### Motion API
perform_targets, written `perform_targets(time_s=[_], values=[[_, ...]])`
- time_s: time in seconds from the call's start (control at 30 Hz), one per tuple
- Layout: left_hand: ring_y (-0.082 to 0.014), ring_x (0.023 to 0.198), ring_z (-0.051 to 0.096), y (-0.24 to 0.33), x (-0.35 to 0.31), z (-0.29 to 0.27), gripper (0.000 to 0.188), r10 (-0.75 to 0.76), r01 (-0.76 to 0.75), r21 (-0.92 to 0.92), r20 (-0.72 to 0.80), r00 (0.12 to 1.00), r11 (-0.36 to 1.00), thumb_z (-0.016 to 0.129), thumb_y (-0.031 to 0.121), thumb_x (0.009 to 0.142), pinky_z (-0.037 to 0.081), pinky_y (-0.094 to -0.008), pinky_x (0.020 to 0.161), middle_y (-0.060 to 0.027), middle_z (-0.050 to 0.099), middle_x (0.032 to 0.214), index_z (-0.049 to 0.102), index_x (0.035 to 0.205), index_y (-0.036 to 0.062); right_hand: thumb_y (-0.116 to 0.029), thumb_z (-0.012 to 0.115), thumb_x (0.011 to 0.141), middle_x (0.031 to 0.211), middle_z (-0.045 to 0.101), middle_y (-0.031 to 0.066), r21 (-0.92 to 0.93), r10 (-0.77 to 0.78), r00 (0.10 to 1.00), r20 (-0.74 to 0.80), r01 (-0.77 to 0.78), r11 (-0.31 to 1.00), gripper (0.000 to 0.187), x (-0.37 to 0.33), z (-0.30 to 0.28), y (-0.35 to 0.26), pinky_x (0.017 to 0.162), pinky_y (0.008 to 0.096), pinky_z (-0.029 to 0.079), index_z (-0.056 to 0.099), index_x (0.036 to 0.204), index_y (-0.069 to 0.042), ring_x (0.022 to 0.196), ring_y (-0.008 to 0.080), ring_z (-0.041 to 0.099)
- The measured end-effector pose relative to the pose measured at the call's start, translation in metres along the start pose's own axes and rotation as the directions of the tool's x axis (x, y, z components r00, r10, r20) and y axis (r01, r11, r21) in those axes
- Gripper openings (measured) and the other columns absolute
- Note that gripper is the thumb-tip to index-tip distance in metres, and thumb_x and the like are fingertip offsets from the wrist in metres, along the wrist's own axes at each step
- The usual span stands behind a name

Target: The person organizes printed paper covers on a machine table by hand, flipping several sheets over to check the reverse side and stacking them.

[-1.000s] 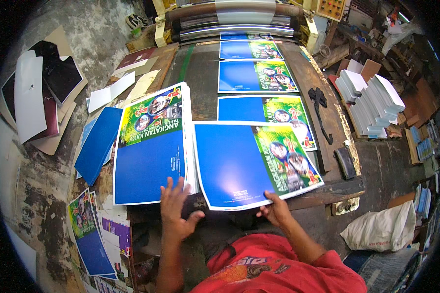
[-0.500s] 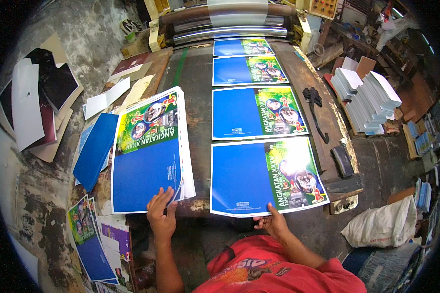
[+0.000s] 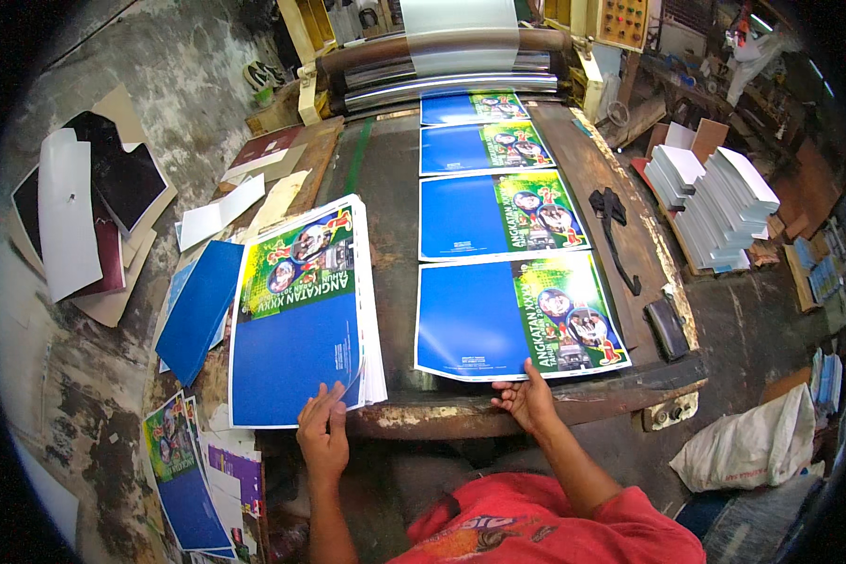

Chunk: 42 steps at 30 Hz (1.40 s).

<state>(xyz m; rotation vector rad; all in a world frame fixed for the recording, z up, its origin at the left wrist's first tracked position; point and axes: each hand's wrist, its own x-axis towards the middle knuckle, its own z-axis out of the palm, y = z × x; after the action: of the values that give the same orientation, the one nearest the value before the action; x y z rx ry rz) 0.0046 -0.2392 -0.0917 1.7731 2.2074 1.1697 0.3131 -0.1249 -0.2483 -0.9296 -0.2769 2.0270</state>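
Note:
My right hand (image 3: 526, 402) pinches the near edge of the closest printed sheet (image 3: 470, 324), a blue and green cover with round photos. Its thumb shows on top and curled fingers sit at the edge. Beyond it, several matching sheets (image 3: 479, 218) lie in a line up the dark feed table to the metal rollers (image 3: 451, 94). To the left is a thick stack of the same covers (image 3: 291, 367), turned a little. My left hand (image 3: 323, 428) is at the stack's near right corner, fingers stretched out and fingertips against the corner.
A blue folded sheet (image 3: 197, 315) and white paper (image 3: 221, 211) lie left of the stack. A black strap (image 3: 614, 235) and a dark pouch (image 3: 665, 329) rest along the table's right side. Piled white booklets (image 3: 724, 211) and a white sack (image 3: 747, 442) stand farther right.
The line of sheets has moved away toward the rollers, and my right hand has followed the closest one forward. My left hand has slid toward the stack's corner. The view has tilted up slightly.

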Motion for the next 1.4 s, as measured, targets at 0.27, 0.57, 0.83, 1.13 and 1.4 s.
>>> perform_targets(time_s=[0.27,0.57,0.83,1.13,1.4], values=[[-0.0161,0.098,0.060,-0.012,-0.004,-0.007,0.037,-0.393,0.330,-0.443,-0.054,0.918,0.833,0.052,0.029,0.099,0.043,-0.0269,0.088,-0.0129,0.070,0.100,0.066,0.103,-0.0046,-0.054,0.038,0.098,0.095,0.061,0.0147,0.011,-0.123,0.992,-0.037,0.124,0.992,0.056,0.023,0.010,-0.006,0.077,0.0468,0.054,0.046,0.120,-0.004,0.075,0.0189,0.058],[-0.0298,0.125,0.052,0.045,-0.016,0.000,0.029,0.340,-0.330,-0.087,0.320,0.885,0.940,0.074,0.010,0.067,0.014,-0.0565,0.114,-0.0010,0.069,0.114,0.076,0.094,0.0192,-0.060,0.045,0.091,0.100,0.060,0.0100,-0.023,-0.035,0.952,0.303,0.044,0.999,0.062,-0.028,0.033,-0.020,0.070,0.0458,0.056,0.045,0.125,-0.009,0.080,0.0202,0.059],[-0.0378,0.137,0.035,0.033,-0.016,0.011,0.052,0.192,-0.213,0.145,0.146,0.970,0.966,0.072,0.021,0.080,0.020,-0.0536,0.113,-0.0130,0.050,0.140,0.057,0.128,0.0061,-0.033,0.059,0.092,0.078,0.060,0.0058,-0.063,0.100,0.995,0.029,-0.098,0.993,0.031,-0.068,-0.020,0.012,0.063,0.0417,0.056,0.055,0.106,-0.006,0.058,0.0156,0.056],[-0.0319,0.112,0.061,0.000,-0.026,0.013,0.028,0.125,-0.124,0.102,0.004,0.992,0.987,0.068,0.023,0.086,0.040,-0.0445,0.100,-0.0115,0.068,0.112,0.071,0.108,0.0069,-0.047,0.050,0.096,0.079,0.065,0.0181,-0.157,0.166,0.986,-0.033,-0.169,0.973,0.046,-0.110,-0.062,0.064,0.068,0.0449,0.056,0.055,0.106,-0.002,0.063,0.0212,0.061],[-0.0277,0.103,0.063,-0.007,-0.025,0.002,0.037,-0.421,0.419,-0.497,0.116,0.900,0.760,0.058,0.033,0.096,0.041,-0.0378,0.097,-0.0133,0.069,0.101,0.069,0.105,-0.0012,-0.061,0.040,0.094,0.081,0.066,0.0174,-0.130,0.023,1.000,0.000,-0.023,0.991,0.063,-0.088,-0.054,0.048,0.072,0.0451,0.056,0.055,0.109,-0.002,0.063,0.0210,0.062]])
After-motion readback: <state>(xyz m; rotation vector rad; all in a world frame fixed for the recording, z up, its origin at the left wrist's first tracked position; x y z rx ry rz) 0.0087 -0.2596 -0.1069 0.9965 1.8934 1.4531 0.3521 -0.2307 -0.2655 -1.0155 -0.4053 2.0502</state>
